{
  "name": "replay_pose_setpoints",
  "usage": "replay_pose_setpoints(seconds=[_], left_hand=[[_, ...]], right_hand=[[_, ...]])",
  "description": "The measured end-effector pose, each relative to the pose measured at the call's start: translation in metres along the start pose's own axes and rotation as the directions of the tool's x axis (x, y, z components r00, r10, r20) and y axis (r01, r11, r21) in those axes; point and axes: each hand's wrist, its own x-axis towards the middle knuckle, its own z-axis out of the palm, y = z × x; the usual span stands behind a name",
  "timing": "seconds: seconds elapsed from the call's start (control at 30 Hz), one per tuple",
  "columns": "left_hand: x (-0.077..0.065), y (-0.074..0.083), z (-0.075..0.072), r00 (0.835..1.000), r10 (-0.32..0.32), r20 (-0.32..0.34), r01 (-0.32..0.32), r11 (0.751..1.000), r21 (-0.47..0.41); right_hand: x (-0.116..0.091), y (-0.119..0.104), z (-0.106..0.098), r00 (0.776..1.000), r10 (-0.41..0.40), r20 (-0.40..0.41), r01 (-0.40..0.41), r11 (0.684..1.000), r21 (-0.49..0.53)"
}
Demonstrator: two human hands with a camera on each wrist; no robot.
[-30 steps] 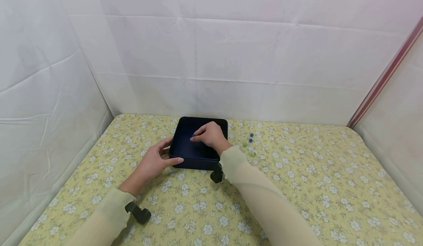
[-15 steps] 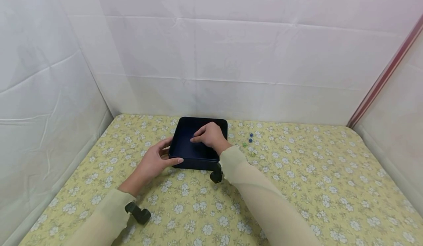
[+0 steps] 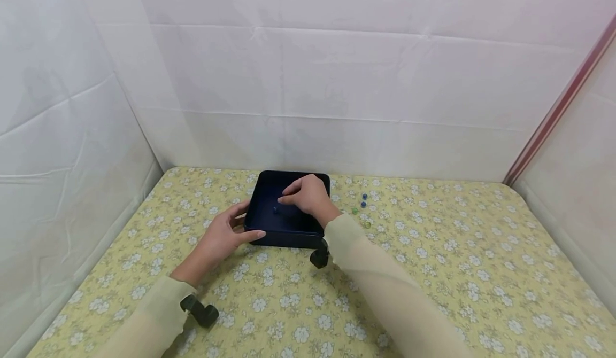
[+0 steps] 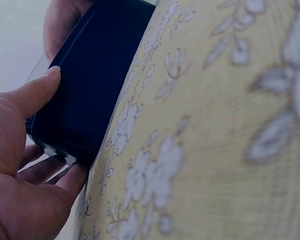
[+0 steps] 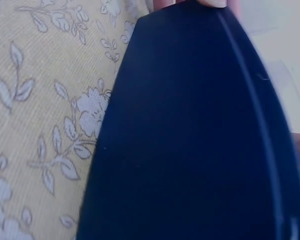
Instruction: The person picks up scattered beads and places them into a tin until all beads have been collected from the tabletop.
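A dark navy square box [image 3: 263,216] with low walls sits on the table. My left hand [image 3: 223,239] grips its near left corner; in the left wrist view the thumb lies on one wall of the box [image 4: 85,85] and the fingers bend round the side. My right hand [image 3: 310,195] is over the inside of the box, thumb and forefinger slightly apart, with nothing visible between them. Just below those fingertips, on the box floor, lies a small blue glassy bead [image 3: 275,209]. In the right wrist view the box wall hides most of the right hand.
Right of the box lie two blue beads [image 3: 364,196] and two yellow-green ones [image 3: 368,224]. A yellow floral cloth [image 3: 457,272] covers the table. White fabric walls [image 3: 337,80] close in the back and sides.
The blue bead, pinched in my right fingers before, now lies apart from them on the box floor. My right fingertips have lifted slightly away. The left hand keeps its grip.
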Motion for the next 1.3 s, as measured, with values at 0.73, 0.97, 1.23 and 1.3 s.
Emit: replay_pose_setpoints(seconds=[0.73,0.97,1.23,1.3], left_hand=[[0.000,-0.001,0.000,1.000,0.002,-0.007,-0.002,1.000,-0.005],[-0.001,-0.001,-0.001,1.000,0.015,0.006,-0.015,1.000,-0.015],[0.000,-0.002,0.000,1.000,0.013,-0.001,-0.013,1.000,-0.001],[0.000,-0.001,0.000,1.000,0.010,-0.001,-0.010,1.000,0.001]], right_hand=[[-0.035,0.016,-0.037,0.990,-0.124,-0.071,0.131,0.984,0.118],[-0.047,0.029,-0.047,0.986,-0.133,-0.095,0.147,0.976,0.158],[-0.063,0.045,-0.056,0.984,-0.112,-0.140,0.138,0.971,0.194],[-0.067,0.050,-0.059,0.982,-0.106,-0.154,0.139,0.965,0.221]])
